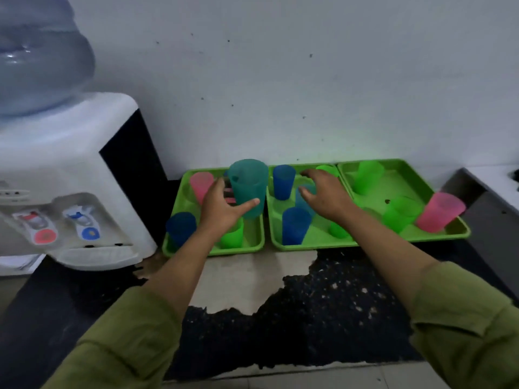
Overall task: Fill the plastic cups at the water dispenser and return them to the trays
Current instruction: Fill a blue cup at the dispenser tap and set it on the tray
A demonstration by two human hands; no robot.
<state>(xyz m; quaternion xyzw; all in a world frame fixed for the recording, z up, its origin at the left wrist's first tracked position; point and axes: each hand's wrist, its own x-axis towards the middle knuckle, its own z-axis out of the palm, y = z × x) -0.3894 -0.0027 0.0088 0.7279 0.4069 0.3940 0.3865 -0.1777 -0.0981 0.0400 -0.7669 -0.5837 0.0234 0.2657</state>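
Plastic looks thin, light, squeezable: grip mid-wall, gently. Left hand [222, 209] wraps the teal cup [248, 186] at two o'clock over the left tray [213, 249]; right hand [323, 197] hovers spread, empty, above the middle tray [309, 245].

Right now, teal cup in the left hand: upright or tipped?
Upright. The teal cup stands mouth up, rim roughly level, with the left hand gripping its side.

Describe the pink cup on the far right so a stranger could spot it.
Three green trays sit right of the water dispenser. In the rightmost tray, the pink cup stands at the front right corner, the only pink one among green cups.
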